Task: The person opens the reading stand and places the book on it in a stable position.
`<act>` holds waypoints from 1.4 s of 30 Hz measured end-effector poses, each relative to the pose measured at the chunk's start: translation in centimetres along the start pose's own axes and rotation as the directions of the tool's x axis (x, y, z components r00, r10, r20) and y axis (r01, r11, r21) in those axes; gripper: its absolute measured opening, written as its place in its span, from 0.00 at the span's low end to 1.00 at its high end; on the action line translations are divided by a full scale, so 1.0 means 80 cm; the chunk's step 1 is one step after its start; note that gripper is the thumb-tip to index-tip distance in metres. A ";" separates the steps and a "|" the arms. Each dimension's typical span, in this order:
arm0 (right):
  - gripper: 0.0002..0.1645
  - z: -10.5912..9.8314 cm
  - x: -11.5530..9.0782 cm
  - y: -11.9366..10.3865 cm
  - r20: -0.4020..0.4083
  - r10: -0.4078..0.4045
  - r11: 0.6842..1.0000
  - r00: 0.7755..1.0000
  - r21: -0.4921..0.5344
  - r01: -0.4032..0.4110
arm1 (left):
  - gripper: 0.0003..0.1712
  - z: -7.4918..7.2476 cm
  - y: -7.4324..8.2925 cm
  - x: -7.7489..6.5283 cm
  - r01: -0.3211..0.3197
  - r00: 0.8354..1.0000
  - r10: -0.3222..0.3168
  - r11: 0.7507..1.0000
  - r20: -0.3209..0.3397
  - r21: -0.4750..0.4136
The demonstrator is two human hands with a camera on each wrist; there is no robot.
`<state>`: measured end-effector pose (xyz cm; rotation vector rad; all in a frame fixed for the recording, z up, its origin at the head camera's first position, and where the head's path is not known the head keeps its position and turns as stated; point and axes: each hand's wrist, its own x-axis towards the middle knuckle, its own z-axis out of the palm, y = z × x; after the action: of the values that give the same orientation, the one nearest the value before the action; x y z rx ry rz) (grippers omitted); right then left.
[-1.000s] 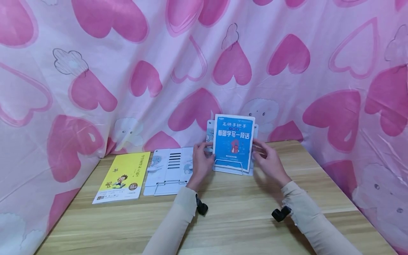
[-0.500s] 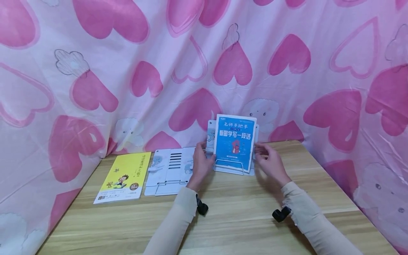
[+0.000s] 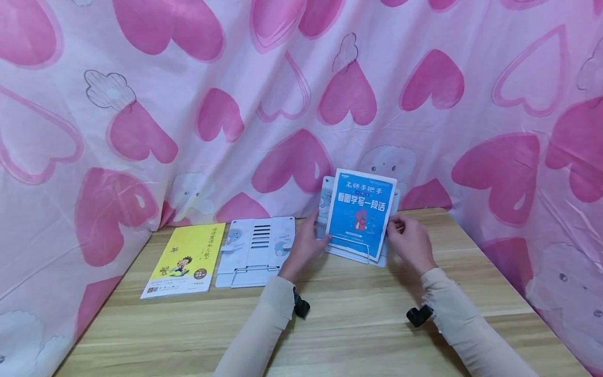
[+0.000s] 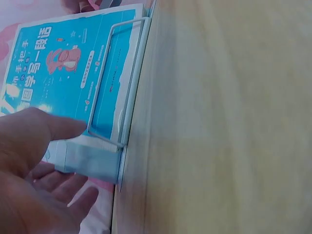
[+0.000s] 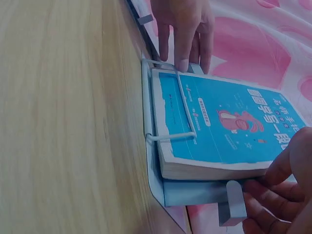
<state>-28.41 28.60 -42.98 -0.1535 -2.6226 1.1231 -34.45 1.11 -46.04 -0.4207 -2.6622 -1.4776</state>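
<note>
A blue-covered book [image 3: 360, 215] leans upright on a pale book stand [image 3: 325, 205], with a wire holder [image 4: 101, 80] across its lower front. My left hand [image 3: 306, 245] grips the stand's left edge, thumb in front by the wire and fingers behind. At the other side, my right hand [image 3: 412, 242] holds the stand's right edge. In the right wrist view its thumb lies by the book's page edge and its curled fingers go behind the stand, partly hidden. A grey clip [image 5: 233, 202] sticks out beside those fingers.
Left of my left hand lies a second, similar book stand [image 3: 245, 251] with slots and a wire holder. Further left is a yellow book [image 3: 187, 257]. A pink heart-patterned cloth [image 3: 292, 94] hangs behind the wooden table [image 3: 358, 324].
Book and stand have shifted to the right and turned slightly clockwise, both hands moving along with them. My right fingers have curled more at the stand's edge. The yellow book and second stand stay put.
</note>
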 end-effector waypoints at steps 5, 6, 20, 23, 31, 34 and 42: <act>0.24 -0.008 0.001 0.004 -0.038 0.032 0.998 0.999 -0.048 -0.034 | 0.58 0.004 0.002 0.003 -0.044 0.997 0.040 0.997 0.063 0.064; 0.24 -0.009 0.002 0.004 -0.042 0.038 0.998 0.998 -0.051 -0.040 | 0.58 0.005 0.003 0.003 -0.045 0.997 0.040 0.996 0.070 0.074; 0.26 -0.026 0.002 0.003 -0.035 0.064 0.993 0.997 -0.098 -0.067 | 0.53 0.002 0.006 -0.007 -0.030 0.991 0.025 0.999 0.134 0.037; 0.26 -0.029 0.002 0.003 -0.048 0.053 0.991 0.997 -0.120 -0.058 | 0.52 0.003 0.006 -0.006 -0.046 0.988 0.041 0.998 0.148 0.032; 0.29 -0.039 0.001 0.003 -0.096 0.052 0.991 0.994 -0.116 -0.063 | 0.56 0.011 0.012 -0.008 -0.096 0.984 0.099 0.995 0.151 -0.028; 0.28 -0.040 0.000 0.000 -0.131 0.045 0.992 0.990 -0.109 -0.060 | 0.56 0.016 0.015 -0.010 -0.119 0.981 0.125 0.992 0.145 -0.052; 0.20 -0.023 -0.009 -0.021 -0.252 -0.092 0.995 0.963 -0.062 0.079 | 0.51 0.015 0.019 -0.013 -0.078 0.986 0.077 0.997 0.147 0.000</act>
<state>-27.10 28.60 -40.73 -0.1802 -2.4064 0.9392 -32.99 2.70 -45.64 -0.6494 -2.7245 -1.4713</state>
